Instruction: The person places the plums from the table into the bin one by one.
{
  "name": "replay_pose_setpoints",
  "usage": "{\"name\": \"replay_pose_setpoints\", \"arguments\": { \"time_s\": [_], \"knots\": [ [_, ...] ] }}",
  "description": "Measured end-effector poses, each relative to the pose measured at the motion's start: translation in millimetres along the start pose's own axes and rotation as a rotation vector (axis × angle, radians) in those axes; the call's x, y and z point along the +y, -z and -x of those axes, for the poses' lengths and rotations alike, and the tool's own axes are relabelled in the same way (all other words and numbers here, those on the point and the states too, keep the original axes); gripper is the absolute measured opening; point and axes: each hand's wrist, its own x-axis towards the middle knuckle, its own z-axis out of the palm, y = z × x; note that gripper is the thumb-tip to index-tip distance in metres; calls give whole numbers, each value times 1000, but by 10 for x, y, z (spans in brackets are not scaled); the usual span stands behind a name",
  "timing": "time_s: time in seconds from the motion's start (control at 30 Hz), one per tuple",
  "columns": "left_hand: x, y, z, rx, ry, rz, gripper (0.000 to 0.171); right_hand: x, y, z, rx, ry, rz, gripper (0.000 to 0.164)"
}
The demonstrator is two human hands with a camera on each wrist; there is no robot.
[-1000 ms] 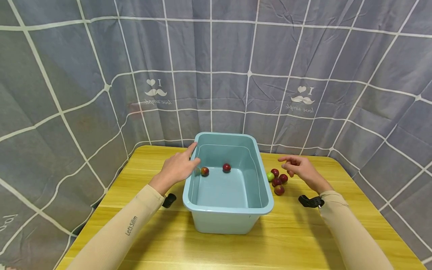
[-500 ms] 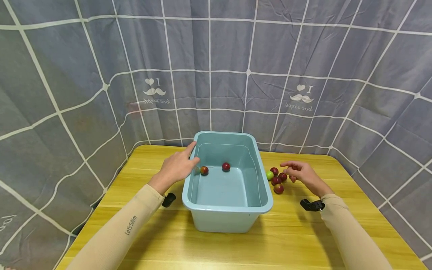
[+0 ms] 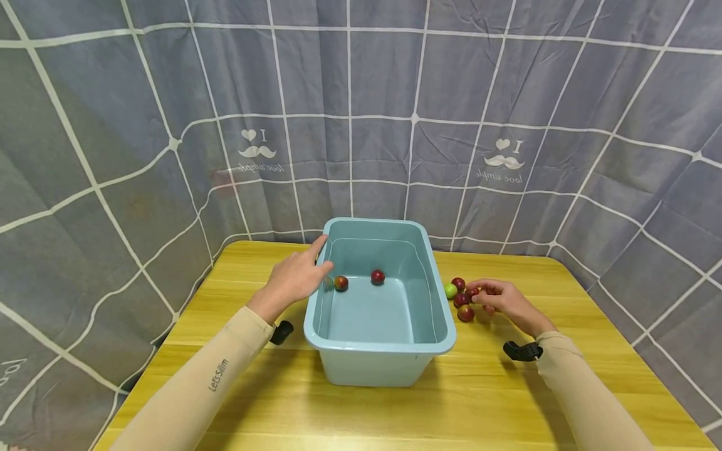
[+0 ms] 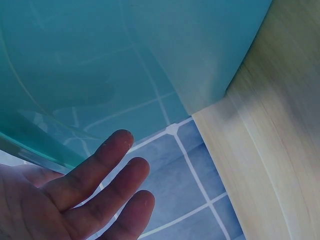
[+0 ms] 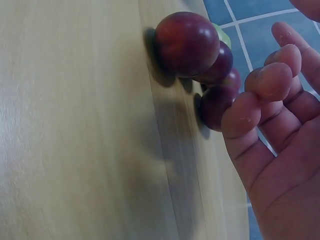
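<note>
A light blue plastic bin point(image 3: 378, 347) stands on the table, with two reddish plums, one red-brown point(image 3: 341, 284) and one dark red point(image 3: 377, 277), on its floor. My left hand point(image 3: 293, 275) rests at its left rim, index finger stretched along it; in the left wrist view the other fingers point(image 4: 107, 202) extend loosely beside the outer wall. Right of the bin lies a cluster of several dark red plums point(image 3: 465, 313) and a green one point(image 3: 450, 290). My right hand point(image 3: 504, 300) reaches the cluster's right side, fingertips at a plum point(image 5: 216, 107), thumb apart from it.
The yellow wood-grain table point(image 3: 372, 419) ends at a grey curtain point(image 3: 378, 156) with white grid lines, which hangs behind and along both sides. Black straps point(image 3: 523, 351) sit on the wrists.
My right hand has come down and toward me, onto the right edge of the plum cluster. The left hand stays at the bin's rim, and the plums lie as before.
</note>
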Motion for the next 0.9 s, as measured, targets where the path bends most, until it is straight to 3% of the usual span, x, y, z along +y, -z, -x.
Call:
{"name": "replay_pose_setpoints", "arguments": {
  "time_s": [0.9],
  "knots": [
    [8, 7, 7, 4, 2, -7, 73, 164, -46, 88, 10, -39, 45, 36]
  ]
}}
